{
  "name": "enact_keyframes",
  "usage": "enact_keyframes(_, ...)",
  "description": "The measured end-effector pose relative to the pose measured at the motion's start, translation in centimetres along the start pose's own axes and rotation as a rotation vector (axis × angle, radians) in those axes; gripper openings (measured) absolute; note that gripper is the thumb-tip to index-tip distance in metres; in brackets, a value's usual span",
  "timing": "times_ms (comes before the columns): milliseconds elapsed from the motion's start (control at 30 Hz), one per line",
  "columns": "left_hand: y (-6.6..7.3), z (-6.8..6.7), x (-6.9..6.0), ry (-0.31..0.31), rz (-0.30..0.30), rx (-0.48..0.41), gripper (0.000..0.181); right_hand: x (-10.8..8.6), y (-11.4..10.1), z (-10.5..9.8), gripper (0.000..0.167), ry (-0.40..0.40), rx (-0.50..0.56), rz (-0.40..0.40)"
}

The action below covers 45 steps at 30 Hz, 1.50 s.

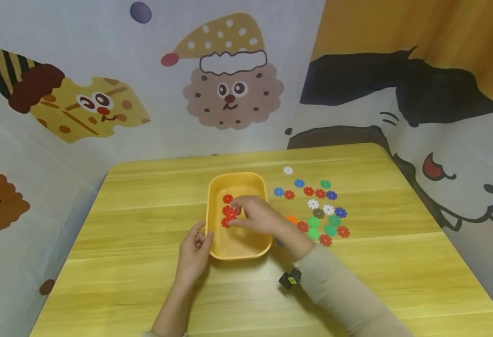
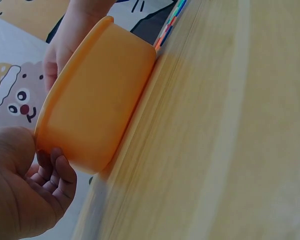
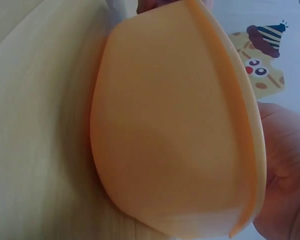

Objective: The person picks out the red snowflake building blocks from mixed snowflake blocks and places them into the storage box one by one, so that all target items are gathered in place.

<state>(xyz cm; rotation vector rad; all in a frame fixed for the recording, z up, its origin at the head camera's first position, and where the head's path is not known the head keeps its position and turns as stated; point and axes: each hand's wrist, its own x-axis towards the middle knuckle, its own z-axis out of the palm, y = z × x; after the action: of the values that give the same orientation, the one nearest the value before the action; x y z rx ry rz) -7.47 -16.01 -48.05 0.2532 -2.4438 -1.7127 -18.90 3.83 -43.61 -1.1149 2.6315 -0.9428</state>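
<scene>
A yellow-orange plastic tray (image 1: pixel 239 250) with raised walls stands on the table. My left hand (image 1: pixel 192 256) grips its left rim, thumb on the rim; in the left wrist view, curled fingers (image 2: pixel 64 177) lie against the outer wall. My right hand (image 1: pixel 257 216) reaches over the right side into the tray and pinches a red snowflake disc (image 1: pixel 231 214) between thumb and fingertips. Other red snowflake discs (image 1: pixel 227 199) lie in a column below it. In the right wrist view the tray wall (image 3: pixel 175 115) hides the right fingertips.
Right of the tray, several snowflake discs (image 1: pixel 313 204) in white, blue, green, red, brown and orange lie spread on the wooden table (image 1: pixel 145 196). A small black device (image 1: pixel 290 279) sits by the right sleeve. A cartoon-printed cloth (image 1: pixel 154 140) hangs behind the table.
</scene>
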Motion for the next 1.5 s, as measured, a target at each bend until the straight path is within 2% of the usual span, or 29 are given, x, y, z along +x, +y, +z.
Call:
enact_keyframes(233,-0.1,0.0,0.1,-0.006,-0.005,-0.011,0.043,0.5,-0.6,1.1,0.032,-0.12,-0.041,0.004)
enact_keyframes(467,0.1,0.0,0.0,-0.008,-0.018,-0.005,0.044,0.8,-1.1,2.3,0.026,-0.241,-0.128,0.01)
enact_keyframes(567,0.2,0.0,0.1,0.0,-0.012,0.0,0.044,0.9,-1.1,2.5,0.024,-0.276,-0.158,0.003)
enact_keyframes(700,0.2,0.2,0.1,-0.004,-0.009,-0.012,0.043,0.8,-1.0,2.5,0.027,-0.278,-0.153,0.018)
enact_keyframes(867,0.1,0.1,0.1,-0.01,-0.006,-0.016,0.044,0.6,-0.9,1.9,0.031,-0.222,-0.091,0.029)
enact_keyframes(1200,0.1,0.0,0.1,-0.002,-0.011,0.005,0.044,-0.3,0.2,-0.3,0.036,0.006,-0.044,-0.076)
enact_keyframes(1367,0.1,0.0,0.1,0.0,-0.02,0.005,0.044,-1.4,0.9,-1.3,0.031,0.11,-0.014,-0.075)
enact_keyframes(1500,0.2,0.0,0.1,-0.007,-0.037,0.003,0.045,-2.4,1.5,-1.9,0.028,0.162,0.036,-0.032)
